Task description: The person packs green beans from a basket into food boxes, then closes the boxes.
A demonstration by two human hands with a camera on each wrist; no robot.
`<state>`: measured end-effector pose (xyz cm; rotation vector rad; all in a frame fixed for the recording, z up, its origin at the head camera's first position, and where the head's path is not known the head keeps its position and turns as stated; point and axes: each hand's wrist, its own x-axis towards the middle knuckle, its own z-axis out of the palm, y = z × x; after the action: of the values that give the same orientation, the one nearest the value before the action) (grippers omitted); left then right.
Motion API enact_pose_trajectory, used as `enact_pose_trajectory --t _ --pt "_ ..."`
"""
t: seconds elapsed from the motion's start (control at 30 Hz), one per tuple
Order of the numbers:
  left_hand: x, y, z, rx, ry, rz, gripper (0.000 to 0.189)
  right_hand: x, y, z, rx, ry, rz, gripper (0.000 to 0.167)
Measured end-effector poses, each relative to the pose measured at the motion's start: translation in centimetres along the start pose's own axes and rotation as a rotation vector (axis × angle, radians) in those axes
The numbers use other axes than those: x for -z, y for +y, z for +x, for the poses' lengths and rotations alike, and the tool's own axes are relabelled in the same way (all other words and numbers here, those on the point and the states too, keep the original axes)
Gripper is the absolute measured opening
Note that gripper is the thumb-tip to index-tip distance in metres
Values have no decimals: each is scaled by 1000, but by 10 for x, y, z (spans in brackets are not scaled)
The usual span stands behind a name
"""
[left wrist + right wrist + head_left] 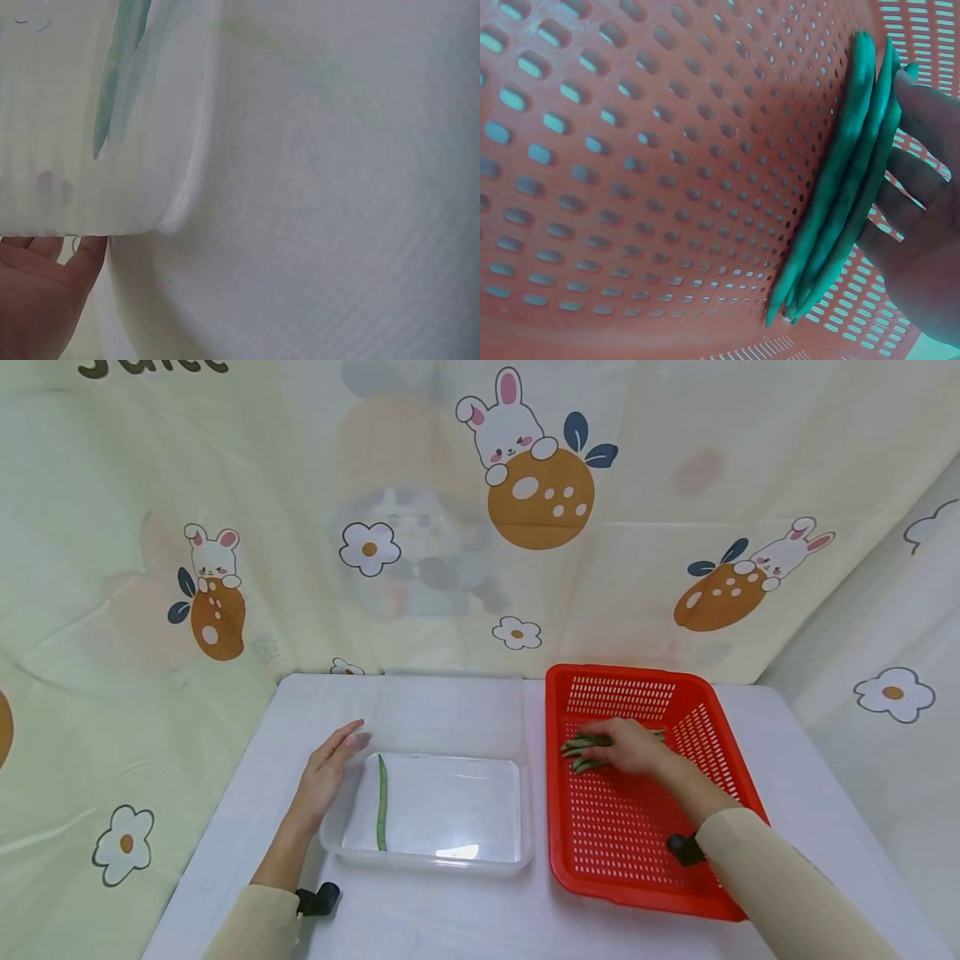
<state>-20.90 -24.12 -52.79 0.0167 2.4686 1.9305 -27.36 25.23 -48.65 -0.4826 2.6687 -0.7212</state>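
Note:
In the head view my left hand [324, 781] lies along the left side of a clear plastic tray [431, 862], its fingers extended by the rim. The left wrist view shows the fingers [88, 259] right at the tray's edge. One long green bean [382, 802] lies lengthwise near the tray's left end. My right hand [628, 747] reaches into a red perforated basket [622, 887], over a small bunch of green beans [583, 745]. Up close, several beans [847, 165] lie side by side, with the right thumb and fingers spread against them, partly hidden behind them.
Tray and basket stand side by side on a white-covered table [420, 914], the basket to the right. Behind the table hangs a printed curtain [442, 585] with rabbits and flowers. Black wrist cameras [318, 900] sit at both sleeves.

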Motion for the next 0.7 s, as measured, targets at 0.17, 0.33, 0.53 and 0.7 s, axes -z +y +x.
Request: enact_pose_trajectory --t 0.17,0.33,0.53,0.7 --pt "1 1 -1 -2 -3 -2 50 -2 1 2 3 17 -20 36" --pt "1 0 0 -1 0 -5 51 -3 2 4 -23 45 -27 29" --pt "1 -1 0 11 -1 -3 51 -4 2 4 -61 105 -82 25" --pt "0 2 -2 16 -2 -6 50 -5 2 4 -87 133 -76 24"
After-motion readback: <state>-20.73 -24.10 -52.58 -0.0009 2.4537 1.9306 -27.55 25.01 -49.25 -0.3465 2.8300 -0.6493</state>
